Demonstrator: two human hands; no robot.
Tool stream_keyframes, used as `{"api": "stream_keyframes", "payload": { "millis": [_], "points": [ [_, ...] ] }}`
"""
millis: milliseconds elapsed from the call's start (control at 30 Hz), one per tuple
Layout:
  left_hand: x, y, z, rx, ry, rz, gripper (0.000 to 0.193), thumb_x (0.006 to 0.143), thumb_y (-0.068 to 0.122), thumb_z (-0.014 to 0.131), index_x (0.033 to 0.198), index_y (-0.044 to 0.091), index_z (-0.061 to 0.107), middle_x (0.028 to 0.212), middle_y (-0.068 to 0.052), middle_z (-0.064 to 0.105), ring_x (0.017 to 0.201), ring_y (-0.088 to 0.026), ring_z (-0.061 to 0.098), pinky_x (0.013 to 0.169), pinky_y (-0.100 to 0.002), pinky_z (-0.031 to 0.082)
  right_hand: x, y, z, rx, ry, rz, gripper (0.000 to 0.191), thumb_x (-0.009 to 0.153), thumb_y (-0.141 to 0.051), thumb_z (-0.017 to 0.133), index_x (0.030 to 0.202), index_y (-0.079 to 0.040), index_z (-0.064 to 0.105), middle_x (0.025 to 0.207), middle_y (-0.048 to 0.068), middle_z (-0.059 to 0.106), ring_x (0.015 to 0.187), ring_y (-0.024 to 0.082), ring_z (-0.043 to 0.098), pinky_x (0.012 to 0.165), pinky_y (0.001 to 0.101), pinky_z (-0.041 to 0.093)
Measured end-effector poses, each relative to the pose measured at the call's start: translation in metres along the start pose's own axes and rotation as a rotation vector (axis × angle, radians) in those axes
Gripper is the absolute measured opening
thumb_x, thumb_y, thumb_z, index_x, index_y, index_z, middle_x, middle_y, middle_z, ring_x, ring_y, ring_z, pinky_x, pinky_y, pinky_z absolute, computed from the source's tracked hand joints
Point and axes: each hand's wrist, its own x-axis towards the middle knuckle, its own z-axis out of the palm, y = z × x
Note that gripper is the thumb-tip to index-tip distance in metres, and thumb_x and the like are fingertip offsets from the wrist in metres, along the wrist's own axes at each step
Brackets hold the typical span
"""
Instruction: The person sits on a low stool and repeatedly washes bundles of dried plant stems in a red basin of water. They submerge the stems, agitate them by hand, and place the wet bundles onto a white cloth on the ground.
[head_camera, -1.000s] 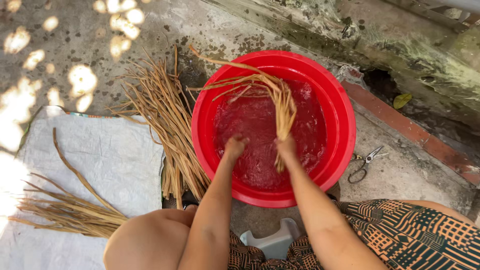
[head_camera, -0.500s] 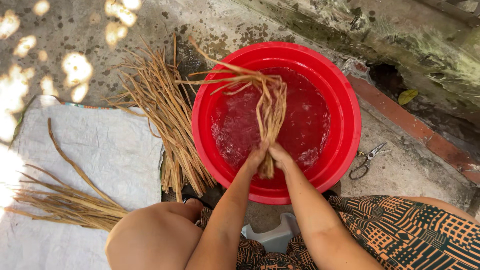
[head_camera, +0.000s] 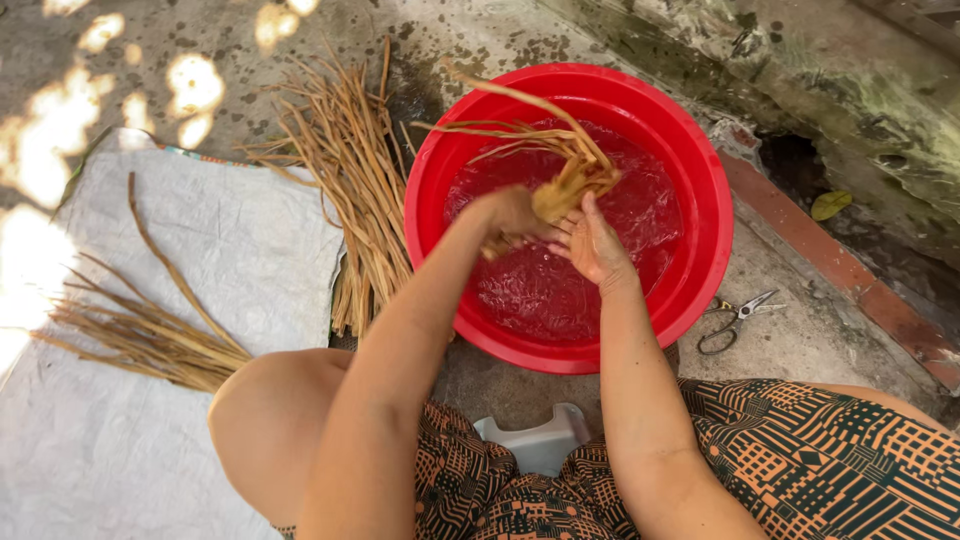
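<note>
1. Far left, around 9 o'clock: a white woven sack sheet (head_camera: 190, 260) lay flat on the concrete, with a small bunch of dry tan reeds (head_camera: 140, 335) fanned out across it. No print or label on the sheet that I could make out, only a thin coloured hem along its top edge.
2. At about 11 o'clock, a bigger pile of reeds (head_camera: 350, 190) sat on the ground, just beside the basin's left rim and partly over the sheet's edge.
3. Dead centre to 1 o'clock: the red plastic basin (head_camera: 700, 170) held water. The left hand (head_camera: 510, 215) was closed in a fist around the wet bundle of reeds (head_camera: 565, 180), held above the water, loose ends sticking out toward 11 o'clock.
4. The right hand (head_camera: 595, 240) was open, fingers spread, palm cupped against the lower end of that same bundle.
5. My read: this looked like the soak-and-rinse step, squeezing the fibres over the water. I'd guess the next move called for a firm two-handed grip so no strands slipped back in.
6. At 3 o'clock, small scissors (head_camera: 735, 318) lay on the concrete, just outside the rim.
7. Bottom centre, 6 o'clock: a low white plastic stool (head_camera: 540, 440) peeked out between the knees. No packages or signs anywhere in sight
</note>
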Motion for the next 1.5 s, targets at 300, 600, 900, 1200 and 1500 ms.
{"api": "stream_keyframes", "payload": {
  "millis": [300, 600, 900, 1200, 1500],
  "points": [
    [-0.199, -0.073, -0.203, 0.311, 0.703, -0.015, 0.036, 0.080, 0.028, 0.083, 0.100, 0.001, 0.073, 0.083, -0.008, 0.072, 0.065, -0.023, 0.065, 0.051, -0.039, 0.053, 0.026, 0.061, -0.022, -0.137, 0.211, 0.096, 0.040, 0.100, -0.035, 0.059, 0.129, -0.009, 0.067, 0.120, 0.007, 0.074, 0.106, 0.020, 0.070, 0.092, 0.0400, 0.052],
    [-0.442, -0.396, -0.218, -0.162, 1.250, -0.392, 0.043, 0.095, 0.033, 0.085, 0.111, -0.002, 0.065, 0.088, -0.011, 0.066, 0.065, -0.017, 0.058, 0.052, -0.035, 0.049, 0.040, 0.077, -0.029, -0.219, 0.216, 0.043, 0.027, 0.103, -0.022, 0.059, 0.124, -0.006, 0.068, 0.111, 0.008, 0.074, 0.100, 0.019, 0.071, 0.088, 0.0355, 0.058],
    [-0.314, -0.539, -0.062, -0.709, 1.653, -0.316, 0.026, 0.094, 0.027, 0.079, 0.099, 0.004, 0.067, 0.072, -0.003, 0.067, 0.056, -0.014, 0.065, 0.048, -0.030, 0.054, 0.045, 0.101, -0.028, -0.292, 0.174, 0.147, 0.028, 0.106, -0.020, 0.055, 0.127, -0.006, 0.066, 0.113, 0.009, 0.073, 0.099, 0.020, 0.071, 0.086, 0.0363, 0.057],
    [-0.167, -0.540, 0.065, -0.620, 1.178, -0.838, 0.084, 0.085, 0.042, 0.082, 0.142, -0.002, 0.040, 0.131, -0.031, 0.062, 0.121, -0.044, 0.062, 0.103, -0.047, 0.051, 0.031, 0.110, -0.024, -0.393, 0.202, 0.197, 0.027, 0.105, -0.019, 0.056, 0.127, -0.006, 0.066, 0.110, 0.007, 0.073, 0.096, 0.017, 0.070, 0.083, 0.0341, 0.056],
    [-0.150, -0.485, -0.010, 0.025, 1.533, -0.324, 0.064, 0.094, 0.031, 0.080, 0.140, -0.007, 0.057, 0.132, -0.029, 0.063, 0.121, -0.042, 0.059, 0.103, -0.046, 0.047, 0.027, 0.133, -0.018, -0.432, 0.207, 0.241, 0.028, 0.103, -0.018, 0.057, 0.126, -0.007, 0.067, 0.106, 0.006, 0.076, 0.092, 0.016, 0.072, 0.079, 0.0321, 0.058]
  ]
}}
